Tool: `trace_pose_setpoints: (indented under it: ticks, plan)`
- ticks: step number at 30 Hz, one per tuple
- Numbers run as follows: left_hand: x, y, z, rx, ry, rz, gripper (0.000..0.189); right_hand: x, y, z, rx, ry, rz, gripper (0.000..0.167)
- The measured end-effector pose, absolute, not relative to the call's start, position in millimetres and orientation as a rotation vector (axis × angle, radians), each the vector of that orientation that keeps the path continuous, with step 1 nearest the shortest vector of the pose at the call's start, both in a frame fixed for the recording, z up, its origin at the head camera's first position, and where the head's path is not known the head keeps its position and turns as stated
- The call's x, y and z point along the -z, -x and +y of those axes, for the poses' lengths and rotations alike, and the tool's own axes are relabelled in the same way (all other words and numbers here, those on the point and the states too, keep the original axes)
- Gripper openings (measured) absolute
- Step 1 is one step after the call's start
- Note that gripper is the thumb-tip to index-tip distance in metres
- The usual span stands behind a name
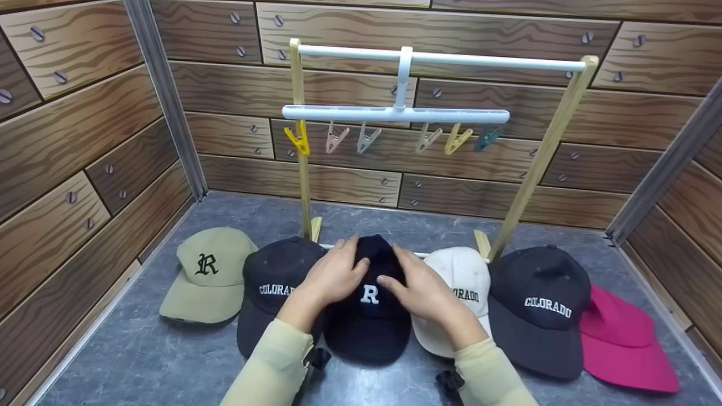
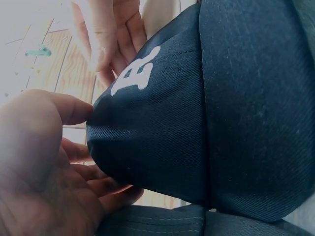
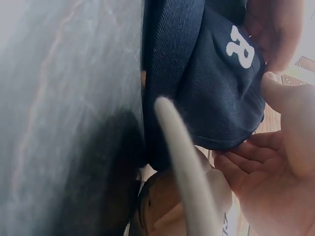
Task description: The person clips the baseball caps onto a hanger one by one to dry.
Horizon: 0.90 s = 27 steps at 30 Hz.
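Dark twill cap (image 1: 369, 321) curves roundly between left hand (image 1: 335, 272) and right hand (image 1: 422, 282).

Dk R cap (image 1: 368, 338) is matt cloth, hanger (image 1: 399, 115) plast.

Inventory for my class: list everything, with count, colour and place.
R cap: 1, dark navy, third from left
dark caps: 2, near-black, second and fifth
green cap: 1, pale green, far left
white cap: 1, white, fourth along
pink cap: 1, deep pink, far right
rack: 1, wood and white, behind caps
hanger: 1, white, on rack
clips: 6, mixed colours, under hanger
table: 1, grey, under caps
walls: 3, brown wood pattern, back and sides
corner strips: 2, grey, between walls
rod: 1, off-white, blurred, right wrist view
sleeves: 2, pale yellow, lower head view
wrist pieces: 2, black, beside sleeves
left hand: 1, bare, holding R cap's left
right hand: 1, bare, holding R cap's right
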State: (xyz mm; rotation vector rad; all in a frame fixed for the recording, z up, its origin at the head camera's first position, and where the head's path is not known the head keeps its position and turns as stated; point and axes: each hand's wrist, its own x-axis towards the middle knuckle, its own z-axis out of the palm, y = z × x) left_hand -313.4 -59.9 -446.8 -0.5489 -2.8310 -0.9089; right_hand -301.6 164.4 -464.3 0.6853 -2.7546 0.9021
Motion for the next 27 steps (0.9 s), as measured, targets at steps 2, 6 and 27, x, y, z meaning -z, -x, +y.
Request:
trace_pose_setpoints:
  ticks: [2, 6, 27]
  plan:
    - [446.7, 313.7, -60.0, 0.912, 0.548, -2.833, 0.066, 465.0, 301.7, 163.6, -0.905, -0.686, -2.748, 0.078]
    - [446.5, 314.0, -60.3, 0.923, 0.542, -2.839, 0.064, 466.6, 302.1, 162.0, -0.901, -0.68, -2.747, 0.076]
    - [445.9, 314.1, -60.3, 0.963, 0.543, -2.828, 0.051, 477.0, 305.4, 158.1, -0.988, -0.695, -2.653, 0.06]
